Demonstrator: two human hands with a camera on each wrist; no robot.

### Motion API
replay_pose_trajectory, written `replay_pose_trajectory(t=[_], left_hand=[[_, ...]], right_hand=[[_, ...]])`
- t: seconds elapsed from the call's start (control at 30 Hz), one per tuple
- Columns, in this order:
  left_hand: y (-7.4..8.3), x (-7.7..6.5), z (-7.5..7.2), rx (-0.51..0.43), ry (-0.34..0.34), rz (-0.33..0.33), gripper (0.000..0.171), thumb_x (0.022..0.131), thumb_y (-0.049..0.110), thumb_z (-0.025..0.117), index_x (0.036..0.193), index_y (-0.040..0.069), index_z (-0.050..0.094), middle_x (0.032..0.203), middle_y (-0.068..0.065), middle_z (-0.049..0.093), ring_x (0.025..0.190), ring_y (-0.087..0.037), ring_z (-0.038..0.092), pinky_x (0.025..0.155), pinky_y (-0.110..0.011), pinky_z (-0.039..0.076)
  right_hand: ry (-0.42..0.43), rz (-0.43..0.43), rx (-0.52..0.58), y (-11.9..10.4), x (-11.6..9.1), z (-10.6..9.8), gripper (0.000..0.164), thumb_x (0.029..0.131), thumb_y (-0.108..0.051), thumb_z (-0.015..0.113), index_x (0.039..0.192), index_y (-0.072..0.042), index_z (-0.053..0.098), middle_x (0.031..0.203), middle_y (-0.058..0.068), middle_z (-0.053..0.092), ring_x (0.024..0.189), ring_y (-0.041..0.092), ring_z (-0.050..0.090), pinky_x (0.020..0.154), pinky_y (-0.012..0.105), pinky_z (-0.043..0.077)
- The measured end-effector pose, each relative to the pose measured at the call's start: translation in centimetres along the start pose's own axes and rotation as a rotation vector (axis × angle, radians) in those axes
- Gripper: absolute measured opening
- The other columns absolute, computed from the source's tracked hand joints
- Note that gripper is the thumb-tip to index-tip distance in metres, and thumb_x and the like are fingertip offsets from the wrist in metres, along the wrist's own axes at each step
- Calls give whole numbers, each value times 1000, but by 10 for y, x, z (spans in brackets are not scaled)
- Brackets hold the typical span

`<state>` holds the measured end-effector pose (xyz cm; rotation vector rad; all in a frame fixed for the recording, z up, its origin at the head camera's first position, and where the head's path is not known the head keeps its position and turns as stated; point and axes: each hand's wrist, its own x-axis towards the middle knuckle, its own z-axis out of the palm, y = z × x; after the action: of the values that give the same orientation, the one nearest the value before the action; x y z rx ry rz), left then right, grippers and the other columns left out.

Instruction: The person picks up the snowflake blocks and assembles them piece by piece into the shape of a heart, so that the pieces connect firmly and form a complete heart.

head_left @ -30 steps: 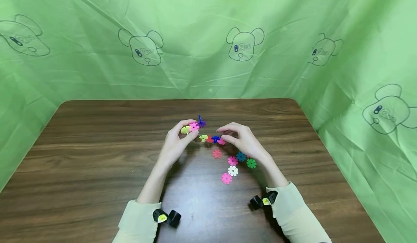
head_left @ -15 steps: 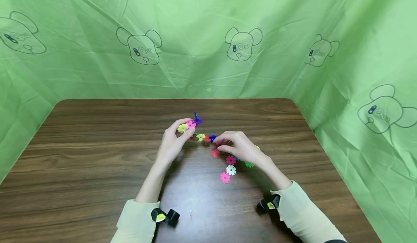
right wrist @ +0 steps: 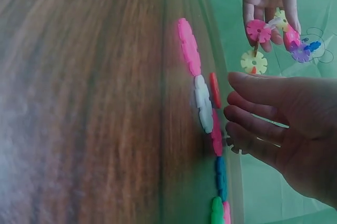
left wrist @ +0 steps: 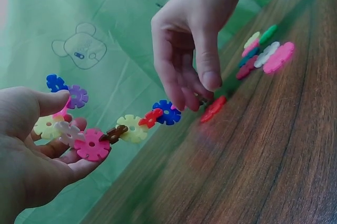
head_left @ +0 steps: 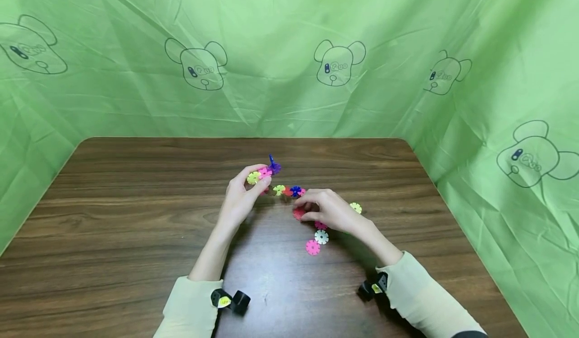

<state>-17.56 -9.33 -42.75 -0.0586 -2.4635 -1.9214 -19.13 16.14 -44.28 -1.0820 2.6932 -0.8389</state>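
My left hand (head_left: 239,197) pinches a chain of notched plastic discs between thumb and fingers. Purple and blue discs (head_left: 274,167) stick up at one end; yellow, pink and white ones lie in the hand. From there the chain runs right through a brown disc (left wrist: 116,133), a yellow disc (left wrist: 131,128), a red one and a blue disc (head_left: 296,191). My right hand (head_left: 332,209) hovers low, thumb and fingers apart around a loose red disc (left wrist: 213,109) on the table. A grey notched edge (right wrist: 235,149) shows behind its fingers; whether they touch it is unclear.
Loose discs lie right of centre on the wooden table (head_left: 135,227): a pink disc (head_left: 312,247), a white disc (head_left: 321,237), a yellow disc (head_left: 355,207) and several others partly under the right hand. A green curtain (head_left: 271,76) surrounds the table's back and sides.
My right hand has left the chain's pink end and come down toward me, to the loose red disc. The left hand keeps hold of the chain with little movement.
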Motion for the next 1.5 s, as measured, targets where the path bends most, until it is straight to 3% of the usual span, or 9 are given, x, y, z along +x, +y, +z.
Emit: replay_pose_trajectory(t=[0.2, 0.4, 0.6, 0.8, 1.0, 1.13, 1.27, 1.37, 1.5], left_hand=[[0, 0, 0, 3, -1, -2, 46, 98, 31, 71, 141, 18, 62, 129, -13, 70, 88, -26, 71, 77, -28, 48], [0, 0, 0, -3, -4, -9, 44, 98, 31, 71, 140, 19, 63, 127, -14, 71, 91, -31, 72, 78, -28, 49], [0, -1, -2, 23, -12, -21, 46, 98, 33, 70, 141, 18, 62, 137, -12, 67, 92, -26, 71, 77, -28, 47], [1, -1, -3, 20, -21, -24, 45, 98, 34, 71, 140, 21, 63, 118, -15, 74, 92, -31, 73, 70, -28, 46], [2, -2, -3, 31, -27, 38, 44, 98, 32, 70, 141, 26, 62, 142, -7, 65, 93, -22, 70, 76, -29, 50], [3, -2, -3, 18, -42, 71, 42, 99, 27, 69, 140, 22, 62, 148, -5, 61, 116, -26, 67, 97, -41, 52], [4, -3, -2, 14, -44, 73, 39, 98, 29, 69, 136, 21, 64, 146, -5, 62, 139, -26, 52, 113, -50, 43], [5, -3, 1, 25, -26, 77, 36, 98, 34, 69, 132, 23, 66, 141, -4, 65, 134, -24, 56, 107, -48, 47], [5, -4, 5, 59, 17, 100, 34, 96, 41, 72, 126, 26, 70, 130, -2, 72, 104, -19, 62, 84, -35, 51]], right_hand=[[-35, 1, -122, -1, 1, 2, 32, 88, -21, 82, 119, -16, 77, 119, -3, 75, 108, 13, 72, 92, 35, 60], [-44, -36, -191, -3, 3, 3, 30, 87, -19, 82, 116, -14, 77, 114, -1, 73, 100, 15, 72, 87, 34, 60], [-56, -33, -189, -3, 5, 5, 24, 87, -18, 82, 110, -14, 79, 107, -1, 71, 94, 14, 71, 82, 30, 59], [-49, -29, -168, -2, 6, 5, 17, 86, -16, 83, 101, -16, 76, 102, -4, 71, 91, 12, 70, 80, 28, 58], [-38, -27, -104, -2, 5, 2, 17, 85, -15, 84, 96, -17, 71, 91, -6, 73, 82, 7, 69, 74, 24, 58], [19, -56, -17, -3, 4, -3, 13, 85, -14, 83, 94, -15, 72, 86, -6, 75, 79, 5, 70, 72, 22, 58], [113, -69, 50, -5, 5, -12, 12, 86, -13, 82, 95, -14, 74, 87, -4, 77, 80, 5, 71, 72, 23, 59], [191, -73, 99, -8, 7, -20, 12, 88, -13, 81, 98, -12, 74, 90, -2, 77, 80, 7, 70, 72, 24, 59], [296, -74, 177, -17, 11, -33, 12, 90, -10, 78, 102, -10, 75, 94, 1, 77, 79, 13, 71, 68, 28, 60]])
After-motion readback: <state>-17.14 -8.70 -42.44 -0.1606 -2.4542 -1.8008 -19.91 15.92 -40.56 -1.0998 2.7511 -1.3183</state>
